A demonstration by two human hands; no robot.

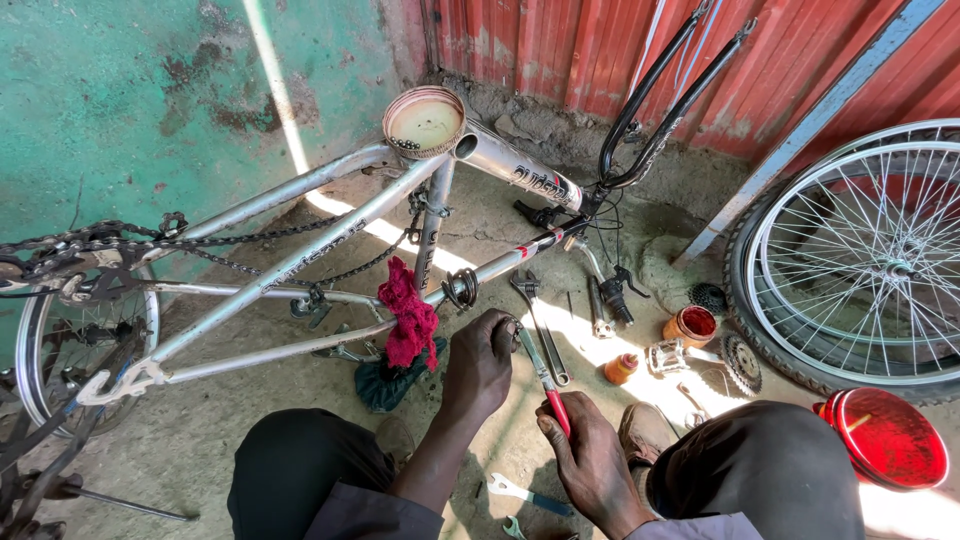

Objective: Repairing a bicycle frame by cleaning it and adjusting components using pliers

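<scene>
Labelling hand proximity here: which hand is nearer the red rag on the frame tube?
Left. The left hand sits just right of the red rag, almost beside it. The right hand is lower and farther right, gripping the red-handled tool.

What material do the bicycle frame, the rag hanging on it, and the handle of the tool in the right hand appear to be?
Bicycle frame: probably metal, silver paint with bright glints. Rag: red cloth, limp and frayed. Tool handle: seemingly red plastic or rubber sleeve over grey metal.
</scene>
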